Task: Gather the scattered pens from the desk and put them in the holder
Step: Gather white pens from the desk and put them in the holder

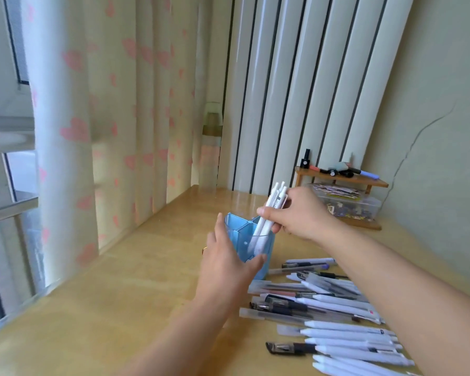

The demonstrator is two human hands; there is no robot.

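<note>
- A heap of scattered pens [334, 316] lies on the wooden desk [125, 302], nearer the camera than the blue holder [263, 248] and to its right; most are white-barrelled, a few are clear with dark caps, and they overlap one another at mixed angles.
- The right forearm crosses above this heap on its way to the holder.
- The left hand [225, 264] is at the holder's near left side, fingers spread flat against its wall and thumb stretched across the near face, bracing the holder without closing around it. A yellow ring shows on one finger at the hand's left edge.
- The holder stands upright on the desk, translucent blue, split by inner walls into compartments.
- The right hand [301, 215] is just above and to the right of the holder's rim, fingers and thumb clamped on a bundle of white pens [269, 215]. The bundle tilts, its lower ends already inside the holder's right-hand compartment and its tops sticking up past the hand.
- Beyond the holder, to its right, a small wooden shelf [342, 180] carries markers and a little dark bottle, with a clear plastic box [350, 204] of small items under it.
- Behind the holder hang a heart-patterned curtain [114, 104] and a white ribbed panel [304, 85].
</note>
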